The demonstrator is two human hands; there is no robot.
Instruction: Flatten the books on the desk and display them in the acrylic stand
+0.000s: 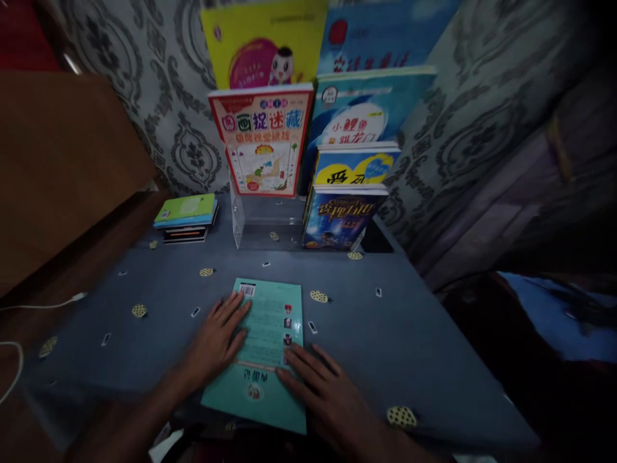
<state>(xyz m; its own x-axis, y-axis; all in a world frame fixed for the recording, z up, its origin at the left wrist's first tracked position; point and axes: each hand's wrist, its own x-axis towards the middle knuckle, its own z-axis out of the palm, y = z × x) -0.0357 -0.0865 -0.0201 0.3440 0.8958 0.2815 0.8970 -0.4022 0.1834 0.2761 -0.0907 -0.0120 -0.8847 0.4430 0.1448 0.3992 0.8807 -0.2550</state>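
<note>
A teal book [263,331] lies flat near the table's front edge, its barcode at the far end and its printing upside down to me. On its left side rests my left hand [219,337], fingers stretched toward the barcode. My right hand [325,389] lies on the book's right edge, with its fingers extended over the cover. Neither hand is gripping anything. Beyond the book stands a clear tiered book rack [270,238]. Its left column holds a red-bordered picture book [265,141]; a dark blue book [342,217] stands in front on the right.
At the back left is a small stack of books [187,215] with a green one on top. The grey-blue tablecloth [168,283] has a pineapple print. A white cable [58,301] reaches the left edge. Patterned curtains [193,154] hang behind.
</note>
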